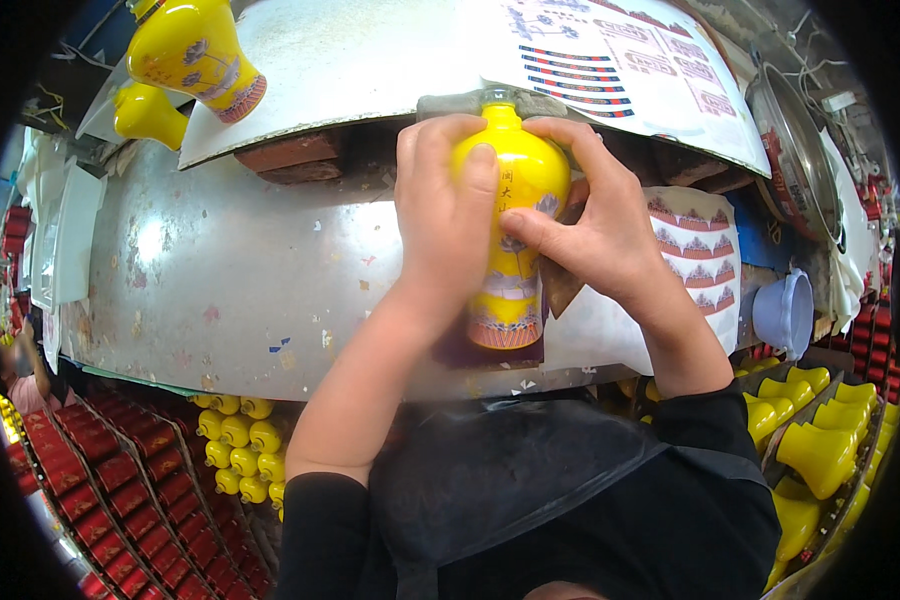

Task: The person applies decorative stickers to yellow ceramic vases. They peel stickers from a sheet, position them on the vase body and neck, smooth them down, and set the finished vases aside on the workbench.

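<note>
Both hands grip a glossy yellow bottle (515, 250) with a narrow neck, wide shoulders and a tapered body. It lies with its neck pointing away from me, against the edge of a raised white board. Purple flowers, dark characters and a patterned band near the base decorate it. My left hand (445, 200) is closed on its left side, thumb laid along the shoulder. From the right, my right hand (595, 200) wraps the shoulder, its thumb pressing beside the flower picture. A dark pad (460, 350) shows under the base.
Sheets of printed decals lie on the white board (340, 60), and another decal sheet (695, 250) is right of the bottle. Two yellow bottles (195, 55) stand at the far left. A pale bucket (783, 312) is at the right. Crates of yellow bottles (820, 450) flank me.
</note>
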A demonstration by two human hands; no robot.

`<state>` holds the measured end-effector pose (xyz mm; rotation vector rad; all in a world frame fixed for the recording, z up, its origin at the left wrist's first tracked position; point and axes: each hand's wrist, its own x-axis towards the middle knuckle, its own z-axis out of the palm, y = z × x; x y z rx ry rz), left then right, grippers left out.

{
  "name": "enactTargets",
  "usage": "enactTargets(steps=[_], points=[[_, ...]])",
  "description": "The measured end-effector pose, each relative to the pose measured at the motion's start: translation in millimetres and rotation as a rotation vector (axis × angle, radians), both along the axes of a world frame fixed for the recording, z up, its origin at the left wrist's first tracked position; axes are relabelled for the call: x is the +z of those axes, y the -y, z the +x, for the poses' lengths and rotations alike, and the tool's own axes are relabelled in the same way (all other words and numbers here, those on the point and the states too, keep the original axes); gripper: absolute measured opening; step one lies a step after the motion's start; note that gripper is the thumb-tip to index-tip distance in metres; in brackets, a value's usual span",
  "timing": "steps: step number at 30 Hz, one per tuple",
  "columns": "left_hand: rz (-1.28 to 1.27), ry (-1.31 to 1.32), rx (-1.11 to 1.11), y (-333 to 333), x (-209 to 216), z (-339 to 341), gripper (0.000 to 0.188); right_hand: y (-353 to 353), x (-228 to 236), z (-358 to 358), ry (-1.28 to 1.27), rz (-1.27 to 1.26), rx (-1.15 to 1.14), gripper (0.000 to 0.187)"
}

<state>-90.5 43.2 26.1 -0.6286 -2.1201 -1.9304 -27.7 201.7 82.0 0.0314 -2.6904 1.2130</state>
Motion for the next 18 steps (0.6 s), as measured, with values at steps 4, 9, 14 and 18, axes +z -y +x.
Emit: enactTargets(steps=[4,9,14,18], points=[[-0.025,0.033,0.001,0.2,4.8,-0.3,0.031,1.0,-2.6,0.3,-0.042,-0.017,0.008,0.07],[-0.132,-0.032,0.041,-1.6,8.3,-5.4,0.029,2.2,-5.4,0.1,-0.047,-0.064,-0.014,0.067],[0.039,0.079,-0.045,0.7,1.9,-5.5,0.031,0.9,-5.4,0.9,-0.032,-0.063,-0.005,0.069],[-0.025,-0.048,-0.063,5.9,-6.3,4.5,0.033,-2.5,-6.5,1.2,-0.039,-0.006,0.02,0.073]])
